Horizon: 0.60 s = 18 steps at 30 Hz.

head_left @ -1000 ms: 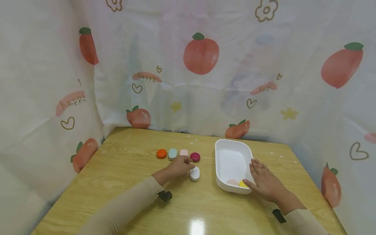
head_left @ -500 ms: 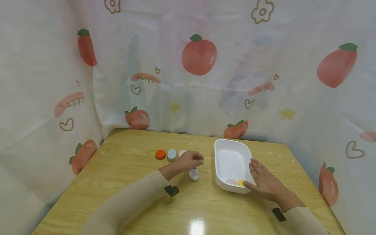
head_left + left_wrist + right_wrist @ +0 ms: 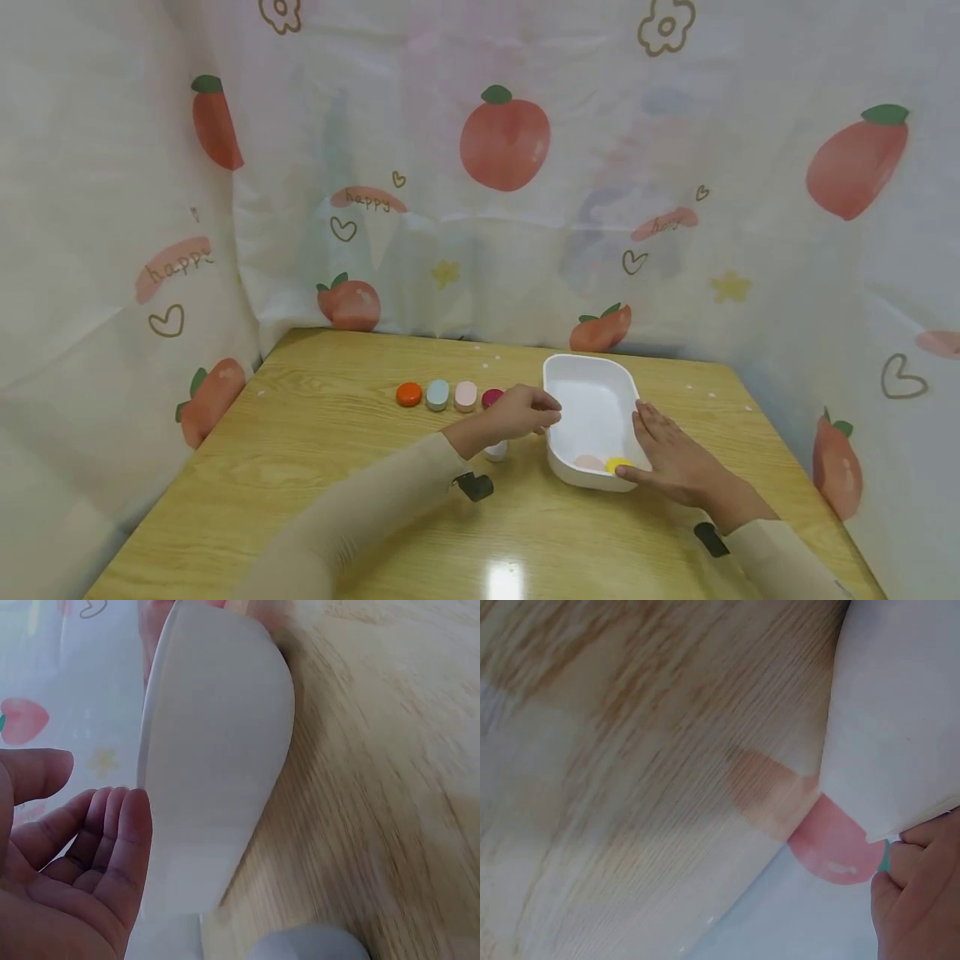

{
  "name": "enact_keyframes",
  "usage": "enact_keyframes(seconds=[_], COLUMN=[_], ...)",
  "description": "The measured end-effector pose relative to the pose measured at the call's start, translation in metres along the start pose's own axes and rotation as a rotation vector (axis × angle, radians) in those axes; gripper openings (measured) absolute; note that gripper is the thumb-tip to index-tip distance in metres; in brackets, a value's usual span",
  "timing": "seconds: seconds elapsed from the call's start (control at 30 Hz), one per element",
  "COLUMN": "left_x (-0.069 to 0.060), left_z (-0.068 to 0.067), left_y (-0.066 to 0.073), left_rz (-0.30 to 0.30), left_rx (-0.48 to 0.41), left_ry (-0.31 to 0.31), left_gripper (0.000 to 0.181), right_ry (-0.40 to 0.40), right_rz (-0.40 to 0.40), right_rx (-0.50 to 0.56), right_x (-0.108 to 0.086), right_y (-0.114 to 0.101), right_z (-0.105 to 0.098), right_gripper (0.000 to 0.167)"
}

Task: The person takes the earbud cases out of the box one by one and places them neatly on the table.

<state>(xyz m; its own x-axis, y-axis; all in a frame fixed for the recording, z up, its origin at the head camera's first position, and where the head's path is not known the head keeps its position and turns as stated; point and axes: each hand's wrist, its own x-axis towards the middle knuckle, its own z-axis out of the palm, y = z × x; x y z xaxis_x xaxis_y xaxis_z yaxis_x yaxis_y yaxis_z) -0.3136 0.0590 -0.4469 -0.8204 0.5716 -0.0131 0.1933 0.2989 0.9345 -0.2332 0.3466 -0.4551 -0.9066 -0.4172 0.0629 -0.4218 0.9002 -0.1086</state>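
Observation:
The left hand (image 3: 521,412) is at the left rim of the white tray (image 3: 592,404). In the left wrist view, that hand (image 3: 82,862) has its fingers bent and its thumb apart, nothing between them, beside the tray wall (image 3: 217,750). On the opposite rim rests the right hand (image 3: 678,458), fingers extended; the right wrist view catches part of it (image 3: 922,892). A pale pink piece (image 3: 588,462) and a yellow piece (image 3: 617,464) lie inside the tray's near end. Below the left hand, a white piece (image 3: 496,452) is partly hidden.
Left of the tray, a row holds an orange piece (image 3: 408,394), a light blue piece (image 3: 438,396), a pink piece (image 3: 466,397) and a dark red piece (image 3: 492,397), partly covered by the left hand. A printed curtain (image 3: 442,233) stands behind the wooden table (image 3: 337,417).
The left hand has moved right, from above the row and the white piece to the tray's left rim, uncovering the pink piece. The right hand stays on the tray's right side.

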Motion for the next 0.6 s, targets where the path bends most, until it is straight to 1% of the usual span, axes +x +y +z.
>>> enact_keyframes(seconds=[0.1,0.2,0.33,0.5,0.6], left_x=[0.004,0.009,0.016,0.022,0.025], left_z=[0.008,0.013,0.016,0.019,0.023], left_y=[0.006,0.010,0.011,0.013,0.014], left_rz=[-0.033,-0.047,-0.040,-0.025,-0.029], left_rx=[0.052,0.088,0.085,0.041,0.030], left_ry=[0.009,0.009,-0.004,-0.027,-0.045], left_gripper=[0.022,0.019,0.019,0.019,0.019], right_ry=[-0.001,0.002,0.008,0.008,0.006], right_rz=[0.003,0.005,0.003,0.003,0.000], right_rx=[-0.002,-0.009,-0.011,-0.020,-0.024], right_x=[0.001,0.001,0.001,0.000,-0.001], right_y=[-0.001,-0.001,-0.002,-0.001,0.000], right_z=[0.000,0.001,0.001,0.001,0.002], right_gripper=[0.099,0.100,0.100,0.100,0.099])
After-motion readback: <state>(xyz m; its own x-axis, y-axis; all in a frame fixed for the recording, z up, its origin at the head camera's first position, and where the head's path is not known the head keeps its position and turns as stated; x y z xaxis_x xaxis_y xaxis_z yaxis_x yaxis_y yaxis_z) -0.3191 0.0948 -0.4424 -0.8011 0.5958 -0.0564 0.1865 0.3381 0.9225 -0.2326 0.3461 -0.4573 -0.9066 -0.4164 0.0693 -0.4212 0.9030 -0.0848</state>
